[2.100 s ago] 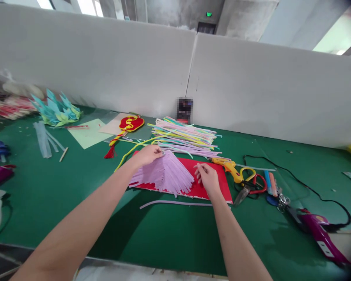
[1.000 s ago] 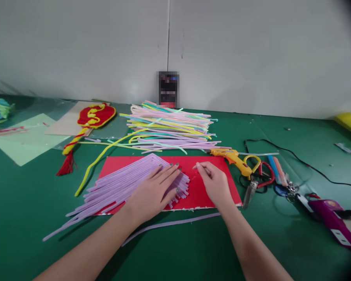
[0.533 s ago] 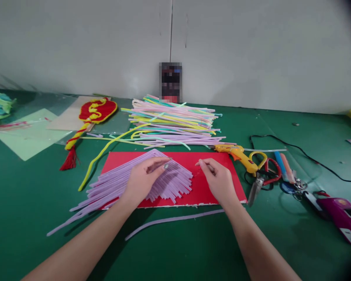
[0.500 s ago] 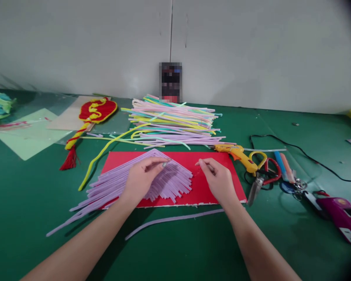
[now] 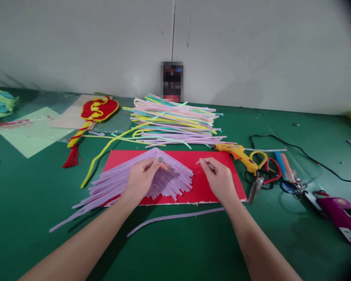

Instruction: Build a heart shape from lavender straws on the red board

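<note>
the near table (image 5: 175,253) lay open and green in front of the red card (image 5: 184,156), with only one loose strip (image 5: 175,217) across it. a grey wall (image 5: 105,47) shut in the far side, and a pile (image 5: 175,121) of coloured strips lay between wall and card. on the right a glue gun (image 5: 236,153) lay at the card's far corner, with scissors (image 5: 259,177) just beside its right edge. on the left a yellow strip (image 5: 105,150) curved past the card.

the fan (image 5: 117,183) of lilac strips lay on the card's left half, its ends running off the left edge onto the table. its strips were layered and bent to one peak, flat, matt and ridged.

the left grip (image 5: 142,177) rested on the fan near the peak, fingers curled narrow; whether they pinched a strip i could not tell. the right grip (image 5: 219,179) sat on bare card just right of the fan, thumb and forefinger closed on something too small to name. the card was smooth, and the table looked like felt.
</note>
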A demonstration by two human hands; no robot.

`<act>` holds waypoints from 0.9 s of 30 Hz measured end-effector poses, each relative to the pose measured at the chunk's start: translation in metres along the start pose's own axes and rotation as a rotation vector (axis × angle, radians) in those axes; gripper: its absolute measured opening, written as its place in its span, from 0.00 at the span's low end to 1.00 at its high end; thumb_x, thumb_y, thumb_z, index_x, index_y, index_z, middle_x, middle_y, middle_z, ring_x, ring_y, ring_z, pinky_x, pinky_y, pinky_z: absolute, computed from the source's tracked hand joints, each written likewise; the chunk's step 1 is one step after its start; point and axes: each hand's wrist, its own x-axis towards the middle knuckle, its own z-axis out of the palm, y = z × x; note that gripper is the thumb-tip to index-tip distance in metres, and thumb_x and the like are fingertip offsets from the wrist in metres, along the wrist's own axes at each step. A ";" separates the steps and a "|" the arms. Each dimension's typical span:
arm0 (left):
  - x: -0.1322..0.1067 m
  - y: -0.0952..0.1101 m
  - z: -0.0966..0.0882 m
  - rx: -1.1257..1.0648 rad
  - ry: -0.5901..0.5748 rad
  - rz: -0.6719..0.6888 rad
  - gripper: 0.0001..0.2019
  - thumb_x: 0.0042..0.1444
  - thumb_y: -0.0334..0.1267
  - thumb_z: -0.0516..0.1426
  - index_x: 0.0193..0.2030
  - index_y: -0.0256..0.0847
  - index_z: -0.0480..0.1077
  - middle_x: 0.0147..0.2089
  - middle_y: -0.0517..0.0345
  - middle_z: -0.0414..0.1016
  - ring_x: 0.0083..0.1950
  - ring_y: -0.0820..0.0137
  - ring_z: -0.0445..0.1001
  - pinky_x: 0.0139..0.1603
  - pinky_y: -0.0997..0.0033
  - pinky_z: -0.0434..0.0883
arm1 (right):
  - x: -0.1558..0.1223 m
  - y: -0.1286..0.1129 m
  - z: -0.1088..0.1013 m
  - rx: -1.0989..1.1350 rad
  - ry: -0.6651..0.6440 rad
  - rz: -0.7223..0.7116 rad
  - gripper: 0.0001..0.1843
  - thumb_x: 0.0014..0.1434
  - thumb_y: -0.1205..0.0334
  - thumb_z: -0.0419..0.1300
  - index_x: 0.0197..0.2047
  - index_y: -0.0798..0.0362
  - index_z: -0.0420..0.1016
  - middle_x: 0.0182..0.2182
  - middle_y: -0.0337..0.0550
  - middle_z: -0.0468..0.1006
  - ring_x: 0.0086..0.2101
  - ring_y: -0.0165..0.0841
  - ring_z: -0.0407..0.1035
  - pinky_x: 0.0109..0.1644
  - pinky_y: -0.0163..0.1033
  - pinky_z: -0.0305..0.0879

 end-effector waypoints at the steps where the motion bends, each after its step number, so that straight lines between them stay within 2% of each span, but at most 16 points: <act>1: -0.002 0.001 0.001 0.033 -0.016 0.049 0.20 0.60 0.49 0.49 0.28 0.41 0.75 0.34 0.57 0.80 0.41 0.64 0.77 0.50 0.65 0.70 | 0.000 0.000 0.000 -0.003 -0.002 0.003 0.19 0.61 0.49 0.51 0.32 0.53 0.76 0.23 0.40 0.75 0.25 0.30 0.67 0.28 0.32 0.58; 5: -0.012 0.006 0.003 0.293 -0.050 0.330 0.18 0.64 0.43 0.45 0.40 0.42 0.75 0.44 0.55 0.78 0.47 0.66 0.75 0.52 0.66 0.69 | 0.000 0.000 -0.001 -0.027 -0.013 0.001 0.18 0.61 0.49 0.51 0.32 0.52 0.75 0.21 0.39 0.72 0.27 0.31 0.67 0.29 0.32 0.57; 8: -0.016 0.006 0.004 0.522 -0.068 0.543 0.15 0.64 0.39 0.46 0.48 0.41 0.72 0.49 0.53 0.76 0.51 0.65 0.73 0.55 0.62 0.68 | 0.000 0.001 0.000 -0.064 -0.019 -0.019 0.18 0.61 0.50 0.51 0.32 0.52 0.75 0.20 0.38 0.71 0.23 0.29 0.64 0.26 0.32 0.56; 10: -0.017 0.004 0.005 0.655 -0.082 0.628 0.14 0.64 0.38 0.47 0.50 0.41 0.71 0.50 0.51 0.75 0.52 0.63 0.72 0.55 0.58 0.68 | 0.000 0.001 0.001 -0.091 -0.034 -0.038 0.16 0.60 0.51 0.53 0.33 0.52 0.75 0.19 0.37 0.70 0.20 0.27 0.60 0.25 0.32 0.55; 17: -0.016 -0.001 0.008 0.825 -0.099 0.657 0.15 0.63 0.37 0.48 0.52 0.41 0.70 0.52 0.49 0.73 0.51 0.62 0.72 0.51 0.57 0.71 | -0.001 0.003 0.003 -0.183 -0.091 -0.131 0.10 0.57 0.55 0.56 0.34 0.49 0.77 0.28 0.40 0.77 0.23 0.29 0.63 0.29 0.34 0.60; 27: -0.017 -0.001 0.009 0.896 -0.114 0.660 0.15 0.63 0.36 0.48 0.52 0.41 0.70 0.51 0.49 0.72 0.50 0.62 0.71 0.49 0.59 0.71 | -0.001 0.003 0.002 -0.178 -0.116 -0.102 0.10 0.56 0.56 0.57 0.34 0.49 0.77 0.28 0.40 0.78 0.24 0.29 0.65 0.29 0.34 0.62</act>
